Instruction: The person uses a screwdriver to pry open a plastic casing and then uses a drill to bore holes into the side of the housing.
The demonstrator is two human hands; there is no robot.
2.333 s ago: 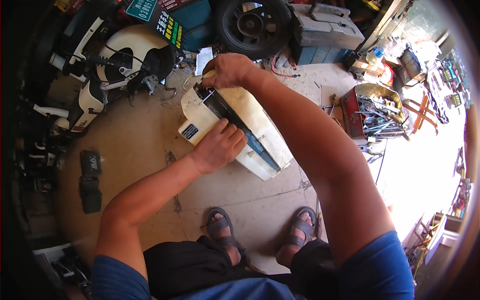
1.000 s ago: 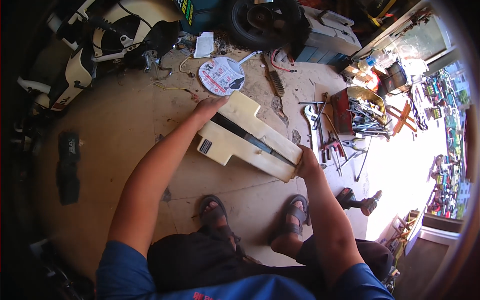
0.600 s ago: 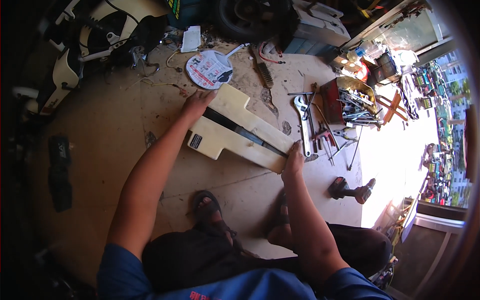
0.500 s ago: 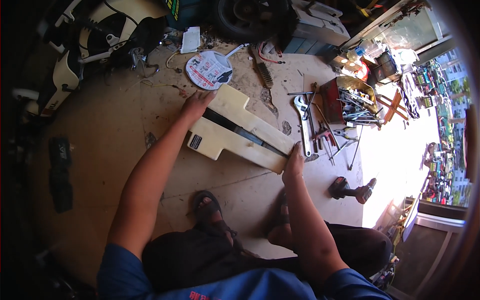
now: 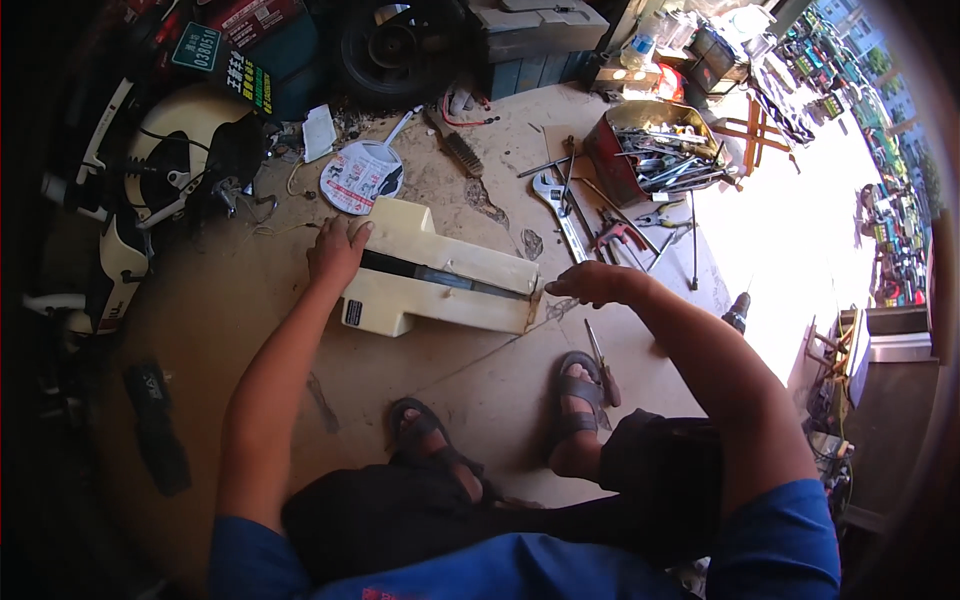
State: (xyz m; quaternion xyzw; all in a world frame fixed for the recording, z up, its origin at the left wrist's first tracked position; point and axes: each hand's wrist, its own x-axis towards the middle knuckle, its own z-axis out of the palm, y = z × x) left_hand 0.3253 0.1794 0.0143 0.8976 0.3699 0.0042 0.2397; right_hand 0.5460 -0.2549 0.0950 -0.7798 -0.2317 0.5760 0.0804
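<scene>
A long cream plastic cover (image 5: 455,258) with a dark lengthwise slot lies in front of me, a small dark label near its wide left end. My left hand (image 5: 338,252) grips that wide end, its fingers over the top edge. At the narrow right end is my right hand (image 5: 598,284), fingers loosely stretched toward the corner. Their tips are at or just off the edge; contact is hard to make out. A screwdriver (image 5: 602,362) rests on the floor beside my right sandal. Beyond the right hand lies an adjustable wrench (image 5: 562,218).
An open red toolbox (image 5: 610,150) full of wrenches stands at the far right, with pliers (image 5: 660,216) and rods around it. A round paper fan (image 5: 362,178) and a wire brush (image 5: 460,152) lie beyond the cover. A drill (image 5: 738,310) is partly hidden by my right arm.
My right hand has come off its grip on the cover's narrow end and swung outward. The left hand stays on the wide end. My view has shifted, and the screwdriver now shows.
</scene>
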